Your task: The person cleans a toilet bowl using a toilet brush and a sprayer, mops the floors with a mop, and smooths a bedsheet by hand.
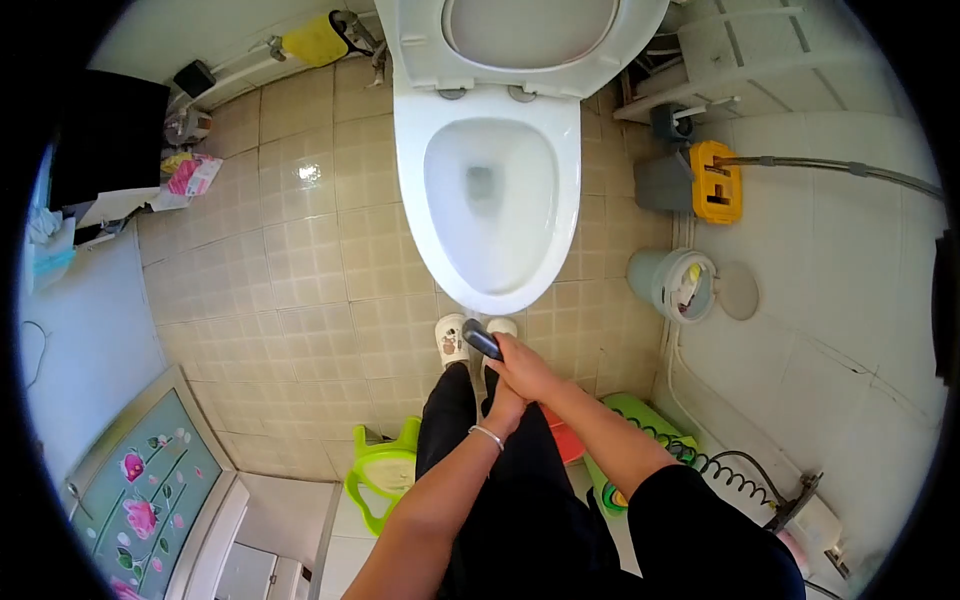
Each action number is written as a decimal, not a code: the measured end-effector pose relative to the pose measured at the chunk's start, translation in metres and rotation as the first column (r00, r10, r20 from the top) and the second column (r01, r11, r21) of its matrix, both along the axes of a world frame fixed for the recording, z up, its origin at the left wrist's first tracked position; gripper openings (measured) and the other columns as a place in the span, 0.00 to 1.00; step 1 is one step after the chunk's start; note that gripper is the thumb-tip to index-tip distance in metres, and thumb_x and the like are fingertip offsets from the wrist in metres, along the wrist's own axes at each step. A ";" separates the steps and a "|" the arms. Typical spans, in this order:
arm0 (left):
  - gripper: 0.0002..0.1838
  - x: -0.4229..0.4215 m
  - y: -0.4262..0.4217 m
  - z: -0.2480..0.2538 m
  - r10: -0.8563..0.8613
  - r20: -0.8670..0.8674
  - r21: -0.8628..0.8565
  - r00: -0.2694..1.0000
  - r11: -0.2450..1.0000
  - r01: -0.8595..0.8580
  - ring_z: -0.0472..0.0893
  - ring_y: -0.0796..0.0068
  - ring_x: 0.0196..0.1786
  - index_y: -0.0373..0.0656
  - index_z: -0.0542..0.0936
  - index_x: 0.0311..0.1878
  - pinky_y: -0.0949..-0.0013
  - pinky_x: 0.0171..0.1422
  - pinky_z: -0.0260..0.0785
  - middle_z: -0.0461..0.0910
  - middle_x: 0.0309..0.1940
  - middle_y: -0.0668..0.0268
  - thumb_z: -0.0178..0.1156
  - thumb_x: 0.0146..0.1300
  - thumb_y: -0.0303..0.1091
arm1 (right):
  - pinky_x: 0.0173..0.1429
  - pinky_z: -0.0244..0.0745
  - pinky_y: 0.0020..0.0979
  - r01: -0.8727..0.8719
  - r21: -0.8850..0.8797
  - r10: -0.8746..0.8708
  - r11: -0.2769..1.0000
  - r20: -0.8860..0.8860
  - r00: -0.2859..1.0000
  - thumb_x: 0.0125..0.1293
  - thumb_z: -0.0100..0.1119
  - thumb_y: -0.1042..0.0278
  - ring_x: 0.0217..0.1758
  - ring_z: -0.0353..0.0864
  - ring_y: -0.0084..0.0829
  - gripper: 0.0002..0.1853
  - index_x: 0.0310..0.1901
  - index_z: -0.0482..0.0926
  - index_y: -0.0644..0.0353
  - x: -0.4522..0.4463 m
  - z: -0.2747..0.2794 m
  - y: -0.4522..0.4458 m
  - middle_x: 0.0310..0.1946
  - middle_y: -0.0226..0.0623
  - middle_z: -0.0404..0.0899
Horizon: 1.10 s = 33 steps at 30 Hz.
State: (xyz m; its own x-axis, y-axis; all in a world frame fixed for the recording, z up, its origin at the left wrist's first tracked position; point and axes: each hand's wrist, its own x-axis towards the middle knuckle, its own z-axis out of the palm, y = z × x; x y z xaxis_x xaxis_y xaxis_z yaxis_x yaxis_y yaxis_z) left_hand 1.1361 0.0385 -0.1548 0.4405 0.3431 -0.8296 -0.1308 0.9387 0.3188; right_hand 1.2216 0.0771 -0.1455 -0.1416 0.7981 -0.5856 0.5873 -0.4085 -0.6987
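My right hand [527,368] is closed round a dark handheld sprayer [482,340], whose head points toward the front of the toilet. My left hand [503,403] is pressed against my right hand from below, a silver bracelet at its wrist; its fingers are partly hidden and look closed, and I cannot make out what they hold. A faint spray shows near the sprayer head. The white toilet [577,150] stands ahead with its lid and seat raised, and a little water is in its bowl.
Right: a grey bucket with a yellow top [716,182], an open bin [684,285], a coiled black hose [735,480] and a green container [640,425]. Lower left: a green stool [362,480] and a flowered glass panel [150,490]. Tiled floor [300,260] surrounds the toilet.
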 end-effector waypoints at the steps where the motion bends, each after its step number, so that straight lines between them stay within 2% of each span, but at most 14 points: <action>1: 0.26 0.008 -0.013 -0.010 -0.059 0.018 0.050 0.998 0.997 0.058 0.66 0.73 0.58 0.43 0.58 0.62 0.69 0.59 0.60 0.66 0.54 0.64 0.51 0.63 0.37 | 0.55 0.64 0.41 0.033 -0.019 -0.033 0.999 0.022 0.999 0.59 0.53 0.64 0.51 0.69 0.50 0.25 0.55 0.61 0.67 0.008 -0.007 -0.013 0.48 0.52 0.69; 4: 0.25 0.037 -0.039 -0.040 -0.054 0.073 0.003 0.996 0.999 0.054 0.66 0.73 0.57 0.43 0.58 0.61 0.68 0.59 0.59 0.66 0.53 0.64 0.51 0.63 0.36 | 0.56 0.64 0.41 0.087 -0.066 -0.081 0.994 0.094 0.992 0.59 0.53 0.63 0.53 0.68 0.50 0.26 0.56 0.60 0.66 0.037 -0.020 -0.036 0.48 0.52 0.69; 6: 0.23 0.052 -0.041 -0.052 -0.176 0.003 0.228 0.984 0.959 0.170 0.69 0.73 0.54 0.42 0.59 0.60 0.69 0.56 0.62 0.67 0.53 0.63 0.50 0.63 0.35 | 0.56 0.64 0.40 0.119 0.007 -0.119 0.993 0.068 0.991 0.60 0.52 0.61 0.53 0.67 0.50 0.26 0.56 0.60 0.66 0.056 -0.025 -0.041 0.48 0.52 0.69; 8: 0.21 0.055 -0.046 -0.064 -0.184 0.056 0.223 0.981 0.960 0.167 0.71 0.72 0.51 0.40 0.60 0.59 0.70 0.54 0.65 0.69 0.50 0.61 0.50 0.63 0.31 | 0.61 0.60 0.38 0.053 -0.018 -0.053 0.998 0.015 0.998 0.62 0.47 0.59 0.58 0.65 0.47 0.26 0.58 0.60 0.65 0.074 -0.045 -0.044 0.53 0.50 0.67; 10: 0.21 0.056 -0.048 -0.069 -0.015 0.073 0.055 0.997 0.998 0.011 0.73 0.73 0.47 0.39 0.60 0.58 0.71 0.50 0.68 0.71 0.47 0.62 0.51 0.62 0.27 | 0.66 0.54 0.38 -0.175 0.315 0.156 0.933 0.083 0.984 0.65 0.42 0.58 0.63 0.60 0.43 0.26 0.61 0.59 0.64 0.089 -0.072 -0.046 0.58 0.46 0.64; 12: 0.21 0.037 -0.047 -0.086 -0.124 0.108 0.103 0.986 0.988 0.113 0.71 0.71 0.52 0.38 0.60 0.56 0.71 0.56 0.66 0.70 0.50 0.63 0.53 0.62 0.30 | 0.69 0.48 0.37 -0.285 0.330 0.244 0.900 0.162 0.956 0.66 0.38 0.58 0.66 0.56 0.39 0.26 0.63 0.58 0.62 0.083 -0.094 -0.036 0.62 0.42 0.60; 14: 0.18 0.019 -0.054 -0.099 -0.045 -0.012 0.106 0.999 0.993 0.046 0.71 0.72 0.51 0.38 0.64 0.54 0.70 0.54 0.68 0.71 0.48 0.65 0.54 0.62 0.31 | 0.69 0.48 0.36 -0.493 0.459 0.381 0.740 0.318 0.868 0.64 0.44 0.60 0.66 0.57 0.38 0.26 0.62 0.60 0.61 0.072 -0.106 -0.021 0.62 0.42 0.60; 17: 0.15 -0.007 -0.058 -0.112 -0.182 -0.087 0.066 0.979 0.980 0.188 0.73 0.74 0.50 0.38 0.67 0.50 0.68 0.52 0.70 0.72 0.46 0.65 0.54 0.62 0.31 | 0.70 0.46 0.37 -0.472 0.268 0.339 0.840 0.419 0.842 0.61 0.43 0.62 0.68 0.53 0.38 0.26 0.62 0.60 0.58 0.097 -0.148 -0.020 0.64 0.37 0.58; 20: 0.13 0.000 -0.053 -0.117 -0.290 -0.052 0.214 0.956 0.931 0.294 0.73 0.74 0.49 0.37 0.69 0.48 0.69 0.52 0.70 0.73 0.45 0.65 0.53 0.63 0.31 | 0.70 0.46 0.36 -0.408 0.410 0.117 0.816 0.575 0.810 0.62 0.44 0.62 0.68 0.53 0.34 0.25 0.61 0.61 0.56 0.125 -0.134 -0.018 0.64 0.32 0.57; 25: 0.13 0.011 -0.026 -0.090 -0.137 -0.022 0.340 0.990 0.931 0.136 0.72 0.78 0.45 0.37 0.68 0.47 0.73 0.50 0.69 0.73 0.42 0.67 0.54 0.62 0.31 | 0.70 0.48 0.35 -0.507 0.665 0.487 0.548 0.239 0.840 0.58 0.49 0.60 0.69 0.52 0.29 0.29 0.62 0.61 0.55 0.033 -0.156 0.035 0.64 0.28 0.57; 29: 0.13 -0.015 0.013 -0.069 -0.085 -0.063 0.340 0.994 0.935 0.102 0.72 0.80 0.42 0.37 0.69 0.46 0.74 0.48 0.68 0.73 0.38 0.68 0.55 0.61 0.32 | 0.70 0.49 0.35 -0.486 0.728 0.339 0.483 0.356 0.871 0.58 0.47 0.59 0.68 0.54 0.28 0.28 0.61 0.62 0.56 -0.018 -0.152 0.089 0.64 0.27 0.58; 31: 0.12 -0.030 0.028 -0.063 -0.067 -0.091 0.377 0.994 0.921 0.096 0.72 0.81 0.41 0.37 0.70 0.45 0.75 0.46 0.68 0.74 0.37 0.68 0.55 0.61 0.31 | 0.69 0.50 0.34 -0.458 0.625 0.417 0.632 0.223 0.881 0.57 0.47 0.63 0.67 0.56 0.29 0.27 0.61 0.61 0.58 -0.010 -0.146 0.089 0.63 0.31 0.59; 32: 0.10 -0.033 0.038 -0.062 -0.059 -0.108 0.414 0.992 0.905 0.099 0.72 0.82 0.40 0.38 0.71 0.44 0.76 0.44 0.68 0.74 0.35 0.68 0.55 0.61 0.30 | 0.69 0.50 0.34 -0.474 0.632 0.433 0.613 0.234 0.871 0.57 0.47 0.63 0.67 0.56 0.29 0.27 0.61 0.61 0.58 0.005 -0.146 0.083 0.63 0.31 0.59; 33: 0.08 -0.036 0.041 -0.061 -0.009 -0.133 0.387 0.991 0.920 0.060 0.74 0.80 0.35 0.38 0.72 0.41 0.77 0.39 0.68 0.76 0.31 0.66 0.54 0.60 0.29 | 0.69 0.51 0.35 -0.620 0.661 0.557 0.423 0.351 0.753 0.59 0.45 0.64 0.67 0.57 0.30 0.24 0.59 0.64 0.58 0.024 -0.149 0.070 0.62 0.33 0.61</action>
